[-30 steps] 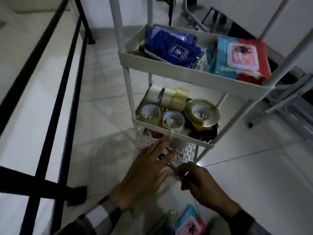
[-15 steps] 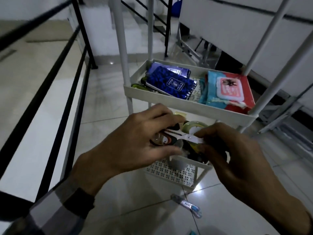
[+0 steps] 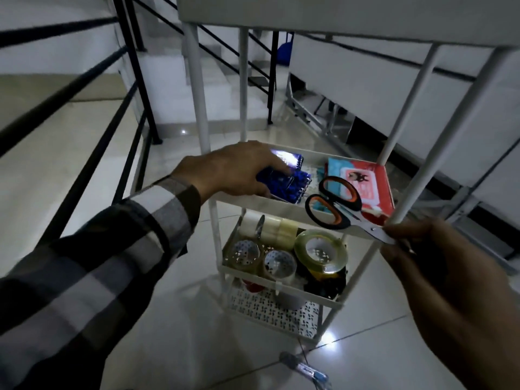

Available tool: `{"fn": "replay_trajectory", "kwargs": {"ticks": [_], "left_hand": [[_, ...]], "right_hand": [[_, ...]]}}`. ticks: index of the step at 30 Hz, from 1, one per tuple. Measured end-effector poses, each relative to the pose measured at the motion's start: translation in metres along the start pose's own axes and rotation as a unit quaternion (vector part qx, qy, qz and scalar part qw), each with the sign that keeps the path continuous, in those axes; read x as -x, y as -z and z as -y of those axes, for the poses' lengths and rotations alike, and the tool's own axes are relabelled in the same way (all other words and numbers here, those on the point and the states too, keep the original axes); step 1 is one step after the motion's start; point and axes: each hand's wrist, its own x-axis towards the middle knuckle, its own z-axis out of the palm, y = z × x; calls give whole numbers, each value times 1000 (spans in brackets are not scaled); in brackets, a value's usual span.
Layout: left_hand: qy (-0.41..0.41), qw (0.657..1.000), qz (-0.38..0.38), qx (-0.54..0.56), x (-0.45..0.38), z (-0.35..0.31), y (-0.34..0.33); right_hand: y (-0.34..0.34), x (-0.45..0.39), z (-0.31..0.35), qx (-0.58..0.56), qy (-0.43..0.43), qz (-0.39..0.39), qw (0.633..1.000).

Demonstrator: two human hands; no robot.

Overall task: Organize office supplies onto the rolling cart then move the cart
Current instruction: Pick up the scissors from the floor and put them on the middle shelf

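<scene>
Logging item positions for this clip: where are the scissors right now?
The scissors sit right of centre in the head view, pinched by the blades in the right hand, handles over the cart's middle tray beside the red wipes pack.

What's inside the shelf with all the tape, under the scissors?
The tape shelf holds clear tape rolls, two brown-edged rolls, and a big greenish roll on something dark that is too covered to name. The scissors hang above it.
</scene>
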Motion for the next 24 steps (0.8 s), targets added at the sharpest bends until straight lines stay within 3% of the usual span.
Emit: {"fn": "replay_trajectory", "kwargs": {"ticks": [5,12,18,24], "left_hand": [[11,999,22,-22,-9,9,3],[-2,999,26,-24,-10,9,0],[-5,1000,-6,-12,-10,12,3],[51,997,-36,-46,-26,22,-1]], "right_hand": [[4,-11,8,19,5,-11,1000],[-33,-44,12,200,77,-14,977],[-48,-63,7,219,94,-2,971],[-57,-75,8,211,81,23,974]]}}
